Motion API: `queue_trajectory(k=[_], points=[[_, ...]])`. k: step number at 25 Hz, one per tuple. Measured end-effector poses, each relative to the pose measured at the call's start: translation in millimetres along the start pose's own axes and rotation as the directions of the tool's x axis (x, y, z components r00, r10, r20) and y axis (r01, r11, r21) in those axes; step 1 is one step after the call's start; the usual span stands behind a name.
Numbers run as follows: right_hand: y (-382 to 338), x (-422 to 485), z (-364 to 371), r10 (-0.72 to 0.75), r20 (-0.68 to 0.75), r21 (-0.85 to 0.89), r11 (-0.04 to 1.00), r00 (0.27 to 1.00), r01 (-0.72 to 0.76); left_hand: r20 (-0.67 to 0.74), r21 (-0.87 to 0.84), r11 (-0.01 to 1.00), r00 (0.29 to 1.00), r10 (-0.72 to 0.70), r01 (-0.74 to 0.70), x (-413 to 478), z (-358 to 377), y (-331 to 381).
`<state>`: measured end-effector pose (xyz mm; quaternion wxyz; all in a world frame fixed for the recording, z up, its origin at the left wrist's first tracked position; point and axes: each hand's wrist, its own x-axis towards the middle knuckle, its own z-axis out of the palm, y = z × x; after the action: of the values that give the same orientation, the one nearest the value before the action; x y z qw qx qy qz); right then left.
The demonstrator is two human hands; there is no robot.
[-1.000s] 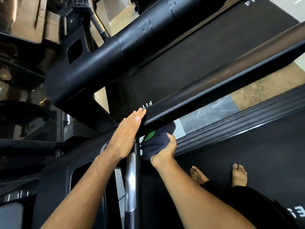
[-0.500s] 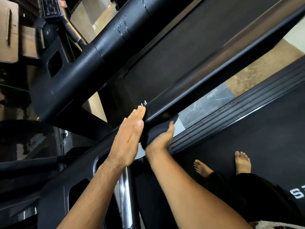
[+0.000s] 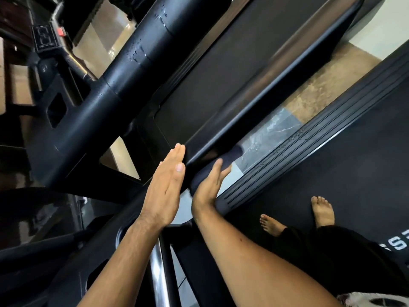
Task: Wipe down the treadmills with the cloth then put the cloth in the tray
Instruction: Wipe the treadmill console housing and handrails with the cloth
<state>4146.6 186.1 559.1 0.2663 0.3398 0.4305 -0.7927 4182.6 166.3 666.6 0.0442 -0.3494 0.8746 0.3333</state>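
A dark cloth [image 3: 231, 154] is bunched against the near end of the neighbouring treadmill's black side rail [image 3: 276, 89]. My right hand [image 3: 208, 187] holds the cloth from below, thumb up along it and fingers tucked behind, pressing it onto the rail. My left hand [image 3: 166, 187] lies flat with straight fingers, its fingertips touching the rail's end corner just left of the cloth. The neighbouring treadmill's dark belt [image 3: 221, 80] runs away to the upper right. No tray is in view.
A thick black handrail tube [image 3: 124, 69] crosses diagonally above my left hand. A console with a red button [image 3: 44, 38] sits top left. A ribbed side rail [image 3: 309, 147] and belt [image 3: 354, 173] lie under my bare feet [image 3: 322, 209]. A chrome bar [image 3: 156, 262] stands between my forearms.
My right hand has slid the cloth up along the rail's end, and the green patch on the cloth no longer shows. My left hand stays flat at the rail's corner.
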Motion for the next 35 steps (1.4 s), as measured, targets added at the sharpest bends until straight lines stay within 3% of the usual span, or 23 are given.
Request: queue_trajectory(k=[2,4,8,12,16,20,22,24,27,31,35], points=[[-1,5,1,0.013,-0.014,0.017,1.000,1.000,-0.013,-0.003,-0.004,1.000,1.000,0.003,-0.003,1,1,1],[-14,25,3,-0.072,-0.078,0.031,0.997,0.994,0.075,0.014,-0.007,1.000,1.000,0.004,-0.004,3,2,1],[-10,8,-1,-0.036,0.017,-0.032,0.999,0.999,0.037,-0.003,0.036,0.998,0.999,0.052,-0.052,7,4,7],[-33,43,6,-0.126,-0.080,0.040,0.991,0.989,0.130,0.031,0.051,0.996,0.997,0.077,-0.079,11,6,16],[-33,28,-4,-0.009,0.018,-0.003,1.000,1.000,0.009,0.023,0.065,0.993,0.995,0.102,-0.103,19,10,23],[-67,69,2,-0.135,-0.066,0.025,0.990,0.989,0.137,0.039,0.060,0.992,0.994,0.106,-0.108,27,13,28],[-61,52,-4,-0.114,0.003,-0.053,0.992,0.993,0.114,0.021,0.070,0.990,0.992,0.123,-0.124,32,16,33],[-69,52,-2,-0.088,-0.046,-0.035,0.996,0.995,0.087,0.031,0.074,0.990,0.992,0.121,-0.123,37,18,39],[-96,84,8,-0.217,-0.117,0.003,0.976,0.969,0.219,0.066,0.090,0.986,0.989,0.133,-0.139,43,20,48],[-81,53,-5,-0.074,0.006,-0.032,0.997,0.997,0.074,0.084,0.098,0.980,0.983,0.163,-0.171,53,25,61],[-122,111,4,-0.130,-0.084,0.096,0.986,0.988,0.138,0.097,0.100,0.975,0.977,0.190,-0.200,56,27,65]])
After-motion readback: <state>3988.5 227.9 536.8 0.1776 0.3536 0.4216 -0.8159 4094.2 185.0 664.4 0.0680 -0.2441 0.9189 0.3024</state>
